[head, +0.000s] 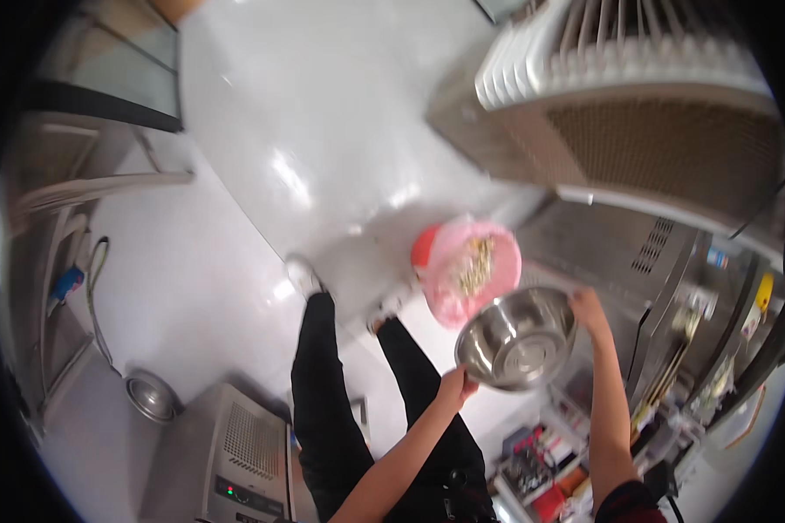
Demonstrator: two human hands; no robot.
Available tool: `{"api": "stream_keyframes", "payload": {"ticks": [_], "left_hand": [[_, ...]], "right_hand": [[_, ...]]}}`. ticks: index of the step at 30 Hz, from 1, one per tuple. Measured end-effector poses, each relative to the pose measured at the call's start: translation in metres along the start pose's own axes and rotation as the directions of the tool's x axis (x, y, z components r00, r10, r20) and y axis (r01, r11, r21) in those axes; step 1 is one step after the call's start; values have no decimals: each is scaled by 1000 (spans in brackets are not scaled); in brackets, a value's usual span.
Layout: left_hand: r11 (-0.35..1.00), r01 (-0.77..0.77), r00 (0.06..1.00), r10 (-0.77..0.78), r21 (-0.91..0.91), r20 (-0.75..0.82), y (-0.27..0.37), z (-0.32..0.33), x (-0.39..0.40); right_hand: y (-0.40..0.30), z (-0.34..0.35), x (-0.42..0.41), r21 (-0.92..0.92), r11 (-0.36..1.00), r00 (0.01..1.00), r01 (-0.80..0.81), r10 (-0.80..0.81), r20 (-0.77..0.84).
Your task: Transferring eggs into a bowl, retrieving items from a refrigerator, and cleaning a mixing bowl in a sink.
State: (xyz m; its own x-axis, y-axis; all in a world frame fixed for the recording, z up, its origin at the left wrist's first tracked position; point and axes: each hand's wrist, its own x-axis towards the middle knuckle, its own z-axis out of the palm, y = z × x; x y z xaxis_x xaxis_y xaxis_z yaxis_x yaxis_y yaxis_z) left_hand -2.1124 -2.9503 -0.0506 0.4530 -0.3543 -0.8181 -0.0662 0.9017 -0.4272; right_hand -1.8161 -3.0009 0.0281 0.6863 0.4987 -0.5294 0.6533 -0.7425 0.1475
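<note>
Between my two hands is a wide stainless steel bowl (526,333), tilted so that I look into it, and I see nothing in it. My left hand (456,388) grips the rim at the lower left. On the upper right of the rim, my right hand (589,310) has hold of it. Just beyond the bowl stands a red bin (424,247) lined with a pink plastic bag (445,274). Small pale, yellowish scraps (476,269), blurred, lie inside the bag.
A steel appliance (248,451) with a vented panel and small lights is at lower left. A long-handled metal ladle or pan (150,396) sits near it. Steel cabinets (628,248) run along the right, beside open shelving with mixed goods (536,457). Glossy floor (288,131) stretches ahead.
</note>
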Motion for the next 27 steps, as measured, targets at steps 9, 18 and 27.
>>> {"api": "stream_keyframes", "payload": {"ticks": [9, 18, 27], "left_hand": [[739, -540, 826, 372, 403, 425, 177, -7, -300], [514, -857, 495, 840, -34, 225, 286, -96, -563], [180, -934, 229, 965, -310, -128, 403, -224, -668]], "right_hand": [[-317, -272, -137, 832, 404, 923, 380, -113, -367], [-617, -408, -187, 815, 81, 644, 574, -659, -388], [-948, -459, -228, -35, -172, -160, 985, -802, -575]]}}
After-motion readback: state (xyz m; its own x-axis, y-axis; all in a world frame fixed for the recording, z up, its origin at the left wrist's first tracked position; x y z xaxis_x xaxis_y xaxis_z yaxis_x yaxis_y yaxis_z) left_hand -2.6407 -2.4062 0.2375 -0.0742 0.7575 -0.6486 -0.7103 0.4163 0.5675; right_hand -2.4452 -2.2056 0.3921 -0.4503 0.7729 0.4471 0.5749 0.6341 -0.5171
